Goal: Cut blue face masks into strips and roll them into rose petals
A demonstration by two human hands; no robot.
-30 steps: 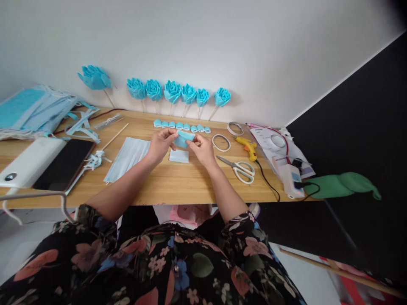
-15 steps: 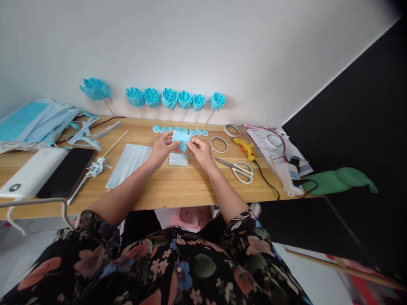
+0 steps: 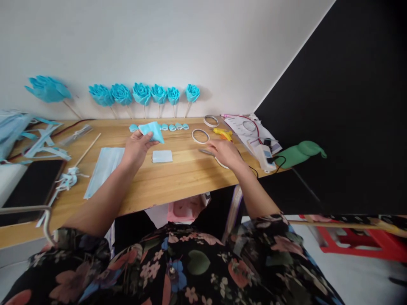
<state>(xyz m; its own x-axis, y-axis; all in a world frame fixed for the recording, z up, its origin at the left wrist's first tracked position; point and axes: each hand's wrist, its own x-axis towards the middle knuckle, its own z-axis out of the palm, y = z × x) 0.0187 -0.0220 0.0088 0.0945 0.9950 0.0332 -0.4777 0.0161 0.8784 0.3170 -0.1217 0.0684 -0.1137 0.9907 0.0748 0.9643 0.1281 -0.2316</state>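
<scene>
My left hand (image 3: 137, 148) pinches a folded light-blue piece of mask fabric (image 3: 153, 130) above the table. My right hand (image 3: 224, 151) is over the scissors (image 3: 207, 152), hiding much of their white handles. Its fingers are loosely extended, with nothing visible in them. Just beyond it lies a yellow glue gun (image 3: 223, 134). Beside its fingertips is a roll of white tape (image 3: 200, 136). A small pale rectangle of fabric (image 3: 162, 156) rests flat between the hands. Behind the left hand runs a row of small blue rolled pieces (image 3: 172, 127), partly covered.
Several blue fabric flowers (image 3: 141, 93) on sticks lean against the wall. A pleated face mask (image 3: 104, 171), a thin stick (image 3: 88, 150) and a black phone (image 3: 33, 186) lie at the left. At the right are a power strip (image 3: 264, 157) and a green object (image 3: 300, 153).
My right hand has let go of the blue fabric and moved right, over the scissors. The left hand keeps hold of the fabric. The view has swung right.
</scene>
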